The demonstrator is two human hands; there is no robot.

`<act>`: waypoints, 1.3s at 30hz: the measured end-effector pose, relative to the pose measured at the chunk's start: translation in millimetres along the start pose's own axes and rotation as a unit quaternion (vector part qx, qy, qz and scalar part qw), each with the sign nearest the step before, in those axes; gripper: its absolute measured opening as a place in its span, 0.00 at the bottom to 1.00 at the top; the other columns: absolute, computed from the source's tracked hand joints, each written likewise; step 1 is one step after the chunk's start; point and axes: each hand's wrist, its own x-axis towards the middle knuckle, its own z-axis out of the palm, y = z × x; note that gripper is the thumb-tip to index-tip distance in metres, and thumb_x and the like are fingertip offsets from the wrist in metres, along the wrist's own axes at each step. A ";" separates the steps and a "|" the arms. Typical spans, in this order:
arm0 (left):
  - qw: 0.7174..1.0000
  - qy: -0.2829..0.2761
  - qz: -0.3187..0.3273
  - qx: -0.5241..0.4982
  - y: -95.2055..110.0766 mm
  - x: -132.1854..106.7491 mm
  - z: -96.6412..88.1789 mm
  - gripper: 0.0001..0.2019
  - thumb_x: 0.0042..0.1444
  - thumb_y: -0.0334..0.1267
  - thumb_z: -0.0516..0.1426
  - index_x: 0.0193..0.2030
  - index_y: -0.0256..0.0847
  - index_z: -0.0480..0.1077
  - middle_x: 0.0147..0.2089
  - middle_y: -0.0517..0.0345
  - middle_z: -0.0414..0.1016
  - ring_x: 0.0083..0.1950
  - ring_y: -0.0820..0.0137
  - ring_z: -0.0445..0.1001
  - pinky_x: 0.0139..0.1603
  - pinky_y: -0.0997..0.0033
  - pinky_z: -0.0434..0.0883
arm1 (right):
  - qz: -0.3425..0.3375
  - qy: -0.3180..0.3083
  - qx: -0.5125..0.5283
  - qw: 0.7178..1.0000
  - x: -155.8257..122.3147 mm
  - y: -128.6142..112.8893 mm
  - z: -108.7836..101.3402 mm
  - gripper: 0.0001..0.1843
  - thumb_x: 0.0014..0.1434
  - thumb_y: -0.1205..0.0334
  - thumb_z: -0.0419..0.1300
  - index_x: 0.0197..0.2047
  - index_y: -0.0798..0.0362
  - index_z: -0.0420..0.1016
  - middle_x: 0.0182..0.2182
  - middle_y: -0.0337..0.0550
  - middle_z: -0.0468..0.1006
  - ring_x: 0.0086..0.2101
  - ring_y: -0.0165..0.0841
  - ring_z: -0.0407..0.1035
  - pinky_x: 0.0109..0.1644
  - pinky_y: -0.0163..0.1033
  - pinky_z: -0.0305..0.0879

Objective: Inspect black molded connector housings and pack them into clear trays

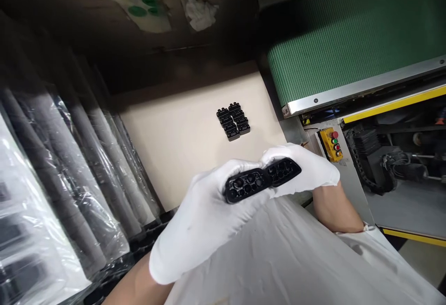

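White gloves cover both of my hands. My left hand (pixel 205 212) is closed around a black molded part (pixel 246 185) with rounded ends and several round recesses on its face. My right hand (pixel 303 168) grips a similar black molded part (pixel 284 171), tapered at its right end. The two parts meet end to end, or nearly so; whether they are joined I cannot tell. Beyond my hands, two rows of small black parts (pixel 233 121) lie side by side on a pale board (pixel 174 133).
On the left stand several plastic-wrapped stacks (pixel 69 175). A green conveyor belt (pixel 348 49) runs at the upper right, above a yellow control box with buttons (pixel 331 144). Machinery (pixel 390 165) sits at the far right. Crumpled white paper (pixel 198 11) lies at the back.
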 end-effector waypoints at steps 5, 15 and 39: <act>0.999 -0.004 -0.014 -0.029 -3.7 8.8 1.2 0.17 0.56 0.48 0.71 0.50 0.45 0.82 0.49 0.55 0.85 0.46 0.61 0.83 0.43 0.69 0.80 | 0.025 0.014 0.032 0.999 0.7 4.1 -0.5 0.19 0.55 0.51 0.76 0.42 0.54 0.78 0.35 0.39 0.81 0.35 0.31 0.74 0.40 0.34 0.70; 0.990 -0.024 -0.044 -0.130 -10.9 21.4 1.7 0.20 0.48 0.45 0.75 0.45 0.38 0.82 0.42 0.51 0.84 0.41 0.60 0.83 0.38 0.69 0.81 | 0.055 0.025 0.015 0.998 -2.3 3.9 -2.3 0.17 0.54 0.52 0.75 0.39 0.54 0.79 0.33 0.37 0.81 0.32 0.29 0.73 0.37 0.34 0.69; 0.867 0.359 0.208 0.276 -10.0 38.9 43.4 0.15 0.55 0.46 0.69 0.48 0.49 0.81 0.42 0.62 0.86 0.36 0.63 0.84 0.44 0.68 0.80 | -0.004 0.098 0.074 0.992 16.1 18.1 -23.3 0.16 0.54 0.58 0.74 0.40 0.55 0.77 0.35 0.39 0.80 0.36 0.30 0.73 0.43 0.36 0.72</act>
